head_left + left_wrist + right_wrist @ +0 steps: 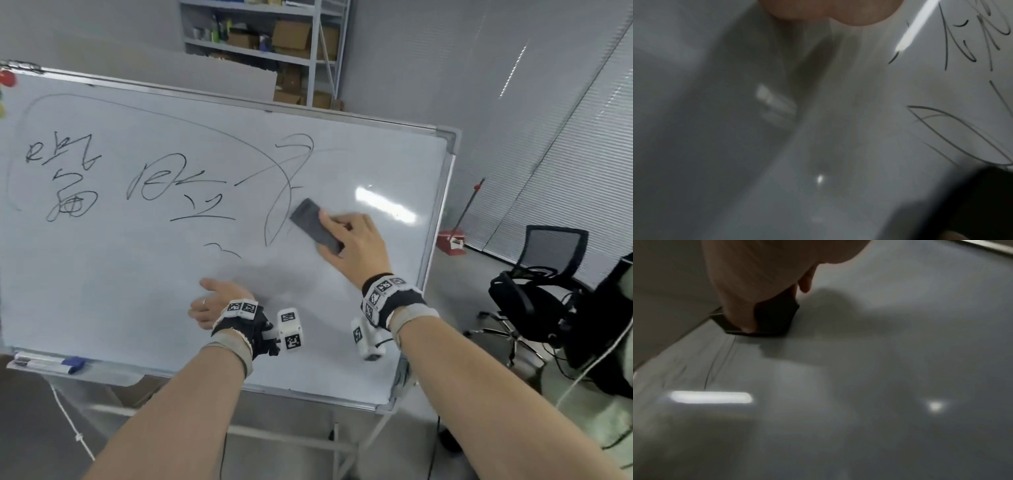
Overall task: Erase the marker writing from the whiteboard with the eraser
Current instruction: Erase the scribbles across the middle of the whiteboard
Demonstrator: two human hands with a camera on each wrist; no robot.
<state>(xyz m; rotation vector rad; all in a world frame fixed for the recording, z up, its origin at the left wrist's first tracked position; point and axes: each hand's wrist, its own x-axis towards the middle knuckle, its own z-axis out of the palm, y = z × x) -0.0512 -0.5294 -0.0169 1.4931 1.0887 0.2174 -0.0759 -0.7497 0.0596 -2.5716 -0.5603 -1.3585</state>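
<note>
A framed whiteboard [137, 291] fills the head view, with black marker writing [178, 185] across its left and middle. My right hand [352, 240] grips a dark grey eraser [313, 224] and presses it flat on the board beside long curved strokes [277, 205]. In the right wrist view the eraser [774, 318] shows under my palm, on the whiteboard [879, 369]. My left hand [214, 301] rests on the lower middle of the board, fingers relaxed and holding nothing. The left wrist view shows the whiteboard [838, 113], marker strokes [953, 126] and a dark blur at lower right.
A marker with a blue cap [51, 363] lies on the board's tray at lower left. Coloured magnets [7, 80] sit at the top left corner. A black office chair [534, 291] stands right of the board. Shelves with boxes [274, 41] stand behind.
</note>
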